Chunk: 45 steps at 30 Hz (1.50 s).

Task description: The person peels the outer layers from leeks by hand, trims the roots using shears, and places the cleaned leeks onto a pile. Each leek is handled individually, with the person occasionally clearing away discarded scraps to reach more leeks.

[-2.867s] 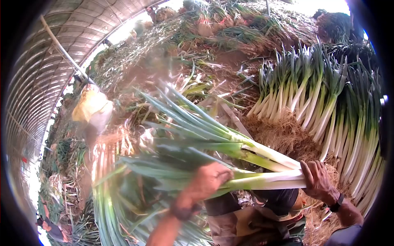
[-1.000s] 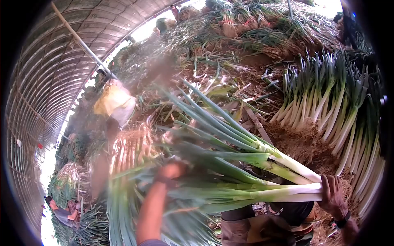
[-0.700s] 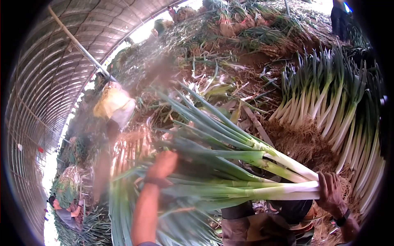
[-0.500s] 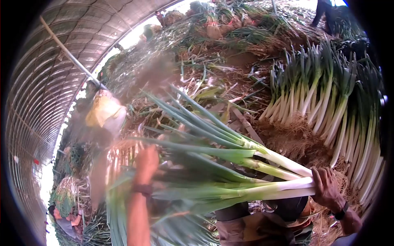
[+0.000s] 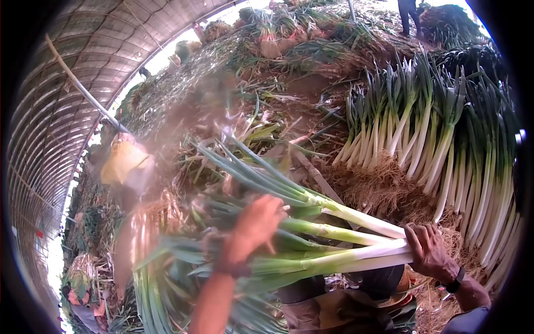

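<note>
My right hand (image 5: 427,249) is wrapped round the white lower ends of several leeks (image 5: 378,228) held across my lap. Their green leaves (image 5: 250,172) fan out to the left. My left hand (image 5: 255,225), blurred, is over the leaves near where they meet the pale stems. Its fingers look curled, with a small whitish bit at the fingertips that I cannot make out. Beneath my left forearm, more leek leaves (image 5: 153,300) spread out, partly smeared.
On the right, a row of leeks (image 5: 423,122) leans with roots toward me. Leaf scraps (image 5: 256,128) litter the ground. A pale yellow bundle (image 5: 125,161) hangs from a pole (image 5: 83,83) at left. A person (image 5: 409,16) stands far back; another (image 5: 86,312) is low left.
My left hand has moved right, from the leaf tips toward the stems. The right hand keeps its hold on the leeks. The whole view has shifted slightly.
</note>
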### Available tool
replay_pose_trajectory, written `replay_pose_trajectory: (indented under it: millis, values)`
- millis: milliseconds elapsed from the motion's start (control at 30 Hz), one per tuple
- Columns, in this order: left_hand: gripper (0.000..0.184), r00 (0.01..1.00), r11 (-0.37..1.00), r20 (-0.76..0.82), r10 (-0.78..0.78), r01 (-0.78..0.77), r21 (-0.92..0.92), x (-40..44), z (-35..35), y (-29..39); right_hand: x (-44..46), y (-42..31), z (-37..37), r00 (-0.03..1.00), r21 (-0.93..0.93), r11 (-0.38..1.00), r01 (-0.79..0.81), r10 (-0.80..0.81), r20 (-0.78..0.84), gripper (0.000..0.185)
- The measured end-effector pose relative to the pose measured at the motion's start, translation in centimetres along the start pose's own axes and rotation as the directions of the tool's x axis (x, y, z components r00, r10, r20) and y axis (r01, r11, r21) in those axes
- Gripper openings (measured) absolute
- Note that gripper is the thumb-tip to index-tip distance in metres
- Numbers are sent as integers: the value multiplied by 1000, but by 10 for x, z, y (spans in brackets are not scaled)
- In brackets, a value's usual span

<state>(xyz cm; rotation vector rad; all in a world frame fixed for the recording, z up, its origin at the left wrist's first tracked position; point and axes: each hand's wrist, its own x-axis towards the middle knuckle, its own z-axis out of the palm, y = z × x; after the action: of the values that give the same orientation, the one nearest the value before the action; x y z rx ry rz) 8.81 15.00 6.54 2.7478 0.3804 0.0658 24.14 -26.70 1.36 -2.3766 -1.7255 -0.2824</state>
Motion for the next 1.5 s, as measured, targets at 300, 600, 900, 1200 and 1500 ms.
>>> replay_pose_trajectory:
  millis: [300,600,900,1200,1500]
  values:
    - [24,985,997,171,-22,8,79,24,21,-2,2,1,-5,999,-5,1000,22,-22,34,66]
    - [9,951,807,75,299,-294,512,15,25,-14,13,-2,-18,988,30,998,57,-61,143,70]
    - [7,959,740,146,242,-280,611,23,6,1,13,-4,-11,991,12,991,133,-133,-7,62]
    - [7,967,761,47,252,-228,608,17,6,5,11,-7,-14,992,-5,992,126,-126,-8,64]
    - [2,928,698,169,331,-361,618,-12,-2,49,12,-11,-21,992,-37,992,124,-124,-13,66]
